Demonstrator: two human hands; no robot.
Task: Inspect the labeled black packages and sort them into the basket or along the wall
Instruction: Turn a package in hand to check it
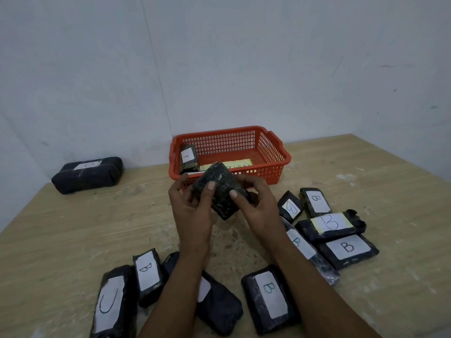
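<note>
- Centre frame: left hand (192,208) and right hand (256,206) both curl round one black package (220,191), label side hidden, held above table (61,240).
- Just behind: orange basket (275,152), "A" package (188,157) inside.
- Upper left: large package (87,175) against wall (97,81).

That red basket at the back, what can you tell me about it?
The red basket looks like moulded plastic, rectangular, with lattice walls, a solid rolled rim and a handle notch at its right end. It sits upright on the wooden table, close to the white wall. Inside, a black package labelled A leans at its left end, and a flat yellowish item lies on the bottom. The person's hands are in front of it, not touching it.
</note>
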